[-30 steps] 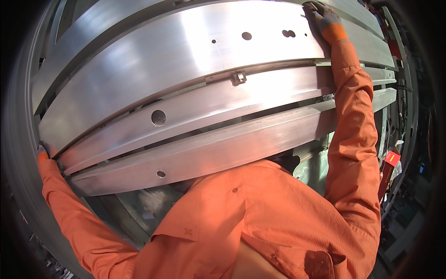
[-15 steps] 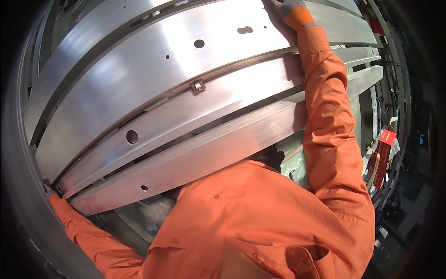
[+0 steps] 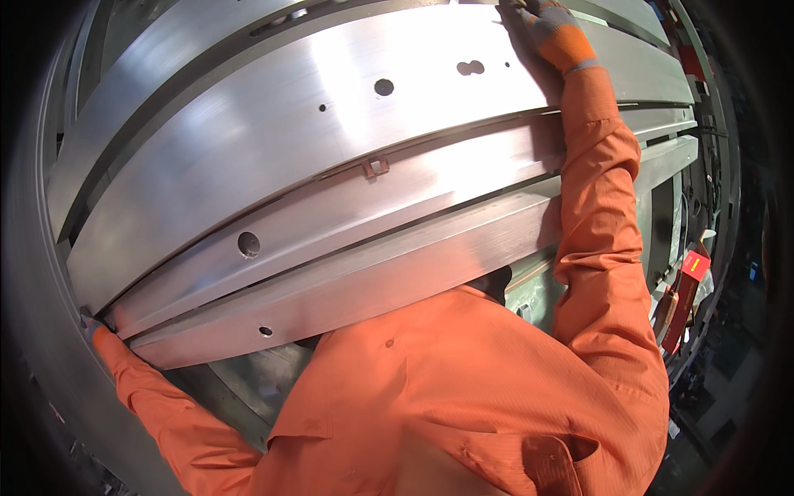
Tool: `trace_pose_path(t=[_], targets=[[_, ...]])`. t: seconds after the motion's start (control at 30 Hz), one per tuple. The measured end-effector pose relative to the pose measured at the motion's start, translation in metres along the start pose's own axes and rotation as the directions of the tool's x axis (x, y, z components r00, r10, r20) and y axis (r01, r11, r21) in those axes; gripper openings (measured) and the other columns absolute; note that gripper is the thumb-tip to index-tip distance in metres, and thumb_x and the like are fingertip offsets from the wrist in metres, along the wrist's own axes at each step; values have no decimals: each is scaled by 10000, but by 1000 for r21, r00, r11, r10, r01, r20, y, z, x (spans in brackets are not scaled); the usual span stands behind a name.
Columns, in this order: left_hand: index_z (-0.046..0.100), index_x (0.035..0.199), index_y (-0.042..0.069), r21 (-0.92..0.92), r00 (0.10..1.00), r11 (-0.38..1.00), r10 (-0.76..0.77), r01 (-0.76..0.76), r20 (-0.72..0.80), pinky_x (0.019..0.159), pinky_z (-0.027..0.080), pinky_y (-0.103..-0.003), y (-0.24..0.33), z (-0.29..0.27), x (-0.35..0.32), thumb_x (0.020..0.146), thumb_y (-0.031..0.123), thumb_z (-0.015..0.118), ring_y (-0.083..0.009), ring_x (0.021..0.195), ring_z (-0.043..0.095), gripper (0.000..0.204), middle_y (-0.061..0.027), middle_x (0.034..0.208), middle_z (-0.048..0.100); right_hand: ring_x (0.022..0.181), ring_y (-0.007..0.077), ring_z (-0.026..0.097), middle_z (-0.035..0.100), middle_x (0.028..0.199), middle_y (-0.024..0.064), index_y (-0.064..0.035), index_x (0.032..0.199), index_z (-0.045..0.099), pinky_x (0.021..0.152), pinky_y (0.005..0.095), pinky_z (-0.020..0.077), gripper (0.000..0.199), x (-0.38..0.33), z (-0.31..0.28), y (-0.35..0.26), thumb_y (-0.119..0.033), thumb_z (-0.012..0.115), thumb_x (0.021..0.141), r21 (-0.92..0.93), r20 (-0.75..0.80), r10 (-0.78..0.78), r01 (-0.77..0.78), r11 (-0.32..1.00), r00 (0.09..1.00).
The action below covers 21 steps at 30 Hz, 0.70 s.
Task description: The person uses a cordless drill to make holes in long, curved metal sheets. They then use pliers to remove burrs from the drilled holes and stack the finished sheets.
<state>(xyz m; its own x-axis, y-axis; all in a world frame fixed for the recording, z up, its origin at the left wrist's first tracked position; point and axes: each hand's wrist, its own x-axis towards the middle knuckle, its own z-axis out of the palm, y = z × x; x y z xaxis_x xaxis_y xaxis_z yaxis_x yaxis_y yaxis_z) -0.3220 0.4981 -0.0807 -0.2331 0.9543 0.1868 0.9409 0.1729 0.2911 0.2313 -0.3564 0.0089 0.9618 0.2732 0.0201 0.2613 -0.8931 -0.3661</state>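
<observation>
A wide, shiny metal panel (image 3: pixel 248 149) with several holes lies across the view. My right hand (image 3: pixel 542 23), in a grey glove with an orange cuff, is closed on its far edge at the upper right. At the far left my left hand (image 3: pixel 93 324), gloved alike, grips the panel's left end; its fingers show small and partly hidden. Along the panel's near side runs a narrower metal beam (image 3: pixel 331 217) with a round hole and a small square bracket (image 3: pixel 375 168). Closer to my body lies another metal beam (image 3: pixel 356 273).
Another long metal strip (image 3: pixel 157 91) lies beyond the panel. A red box (image 3: pixel 688 285) and loose papers stand at the right. Below the beams a greenish surface (image 3: pixel 240 384) shows, and a grey rail (image 3: pixel 41 273) curves along the left.
The view has shifted, so the panel and my right hand appear lower and farther right. The gap between panel and middle beam looks narrower. Both hands stay at the panel.
</observation>
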Motion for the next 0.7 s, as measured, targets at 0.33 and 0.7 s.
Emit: trace_pose_path(t=[0.33, 0.7], targets=[[687, 1115, -21, -344, 993, 931, 99, -118, -72, 766, 535, -437, -36, 3, -13, 865, 569, 610, -351, 899, 688, 645, -205, 1061, 707, 1130, 373, 593, 629, 1219, 223, -36, 1272, 587, 963, 404, 460, 404, 40, 36, 87, -276, 555, 948, -203, -102, -285, 261, 944, 953], [617, 1237, 21, -91, 996, 992, 90, -88, 15, 971, 474, -419, -47, -39, -56, 870, 401, 591, -368, 1161, 601, 529, -219, 1235, 635, 1028, 254, 621, 659, 1116, 161, 47, 1175, 613, 900, 371, 484, 446, 29, 39, 62, -345, 536, 977, 181, 10, -111, 107, 978, 994]])
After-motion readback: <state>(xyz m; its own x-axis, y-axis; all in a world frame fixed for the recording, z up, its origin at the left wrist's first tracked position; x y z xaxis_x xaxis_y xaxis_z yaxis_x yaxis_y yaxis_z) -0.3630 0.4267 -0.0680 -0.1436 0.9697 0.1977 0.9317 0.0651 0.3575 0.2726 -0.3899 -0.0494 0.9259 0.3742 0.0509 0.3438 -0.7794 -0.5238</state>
